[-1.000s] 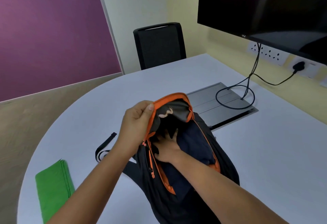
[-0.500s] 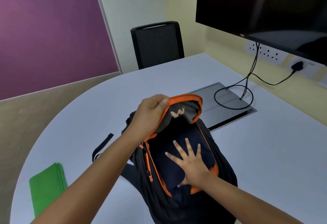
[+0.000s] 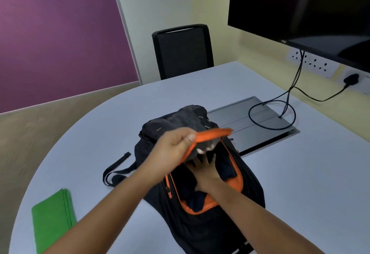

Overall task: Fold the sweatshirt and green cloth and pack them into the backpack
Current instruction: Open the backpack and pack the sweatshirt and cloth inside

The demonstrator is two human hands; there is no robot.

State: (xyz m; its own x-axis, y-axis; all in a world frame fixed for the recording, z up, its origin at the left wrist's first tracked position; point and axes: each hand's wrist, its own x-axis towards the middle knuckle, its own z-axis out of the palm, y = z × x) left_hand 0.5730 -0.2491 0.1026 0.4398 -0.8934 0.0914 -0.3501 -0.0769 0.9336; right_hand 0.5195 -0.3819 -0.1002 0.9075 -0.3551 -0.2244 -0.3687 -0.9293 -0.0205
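Observation:
A black backpack (image 3: 252, 189) with orange zip trim lies on the pale table, its main compartment open toward me. My left hand (image 3: 172, 149) grips the orange-edged flap (image 3: 212, 134) and holds it up. My right hand (image 3: 202, 170) lies inside the opening with fingers spread, pressing on the dark navy sweatshirt (image 3: 226, 168) in the compartment; its fingertips are partly hidden under the flap. The folded green cloth (image 3: 53, 216) lies on the table at the lower left, apart from both hands.
A grey cable hatch (image 3: 260, 121) with looped black cables (image 3: 288, 101) sits behind the backpack. A black chair (image 3: 183, 51) stands at the far edge, a large screen (image 3: 300, 7) hangs on the right wall. A loose backpack strap (image 3: 117, 165) trails left.
My right hand slid deeper into the backpack under the flap, pushing the sweatshirt in. My left hand pulled the flap lower and toward me, showing the backpack's grey top behind it.

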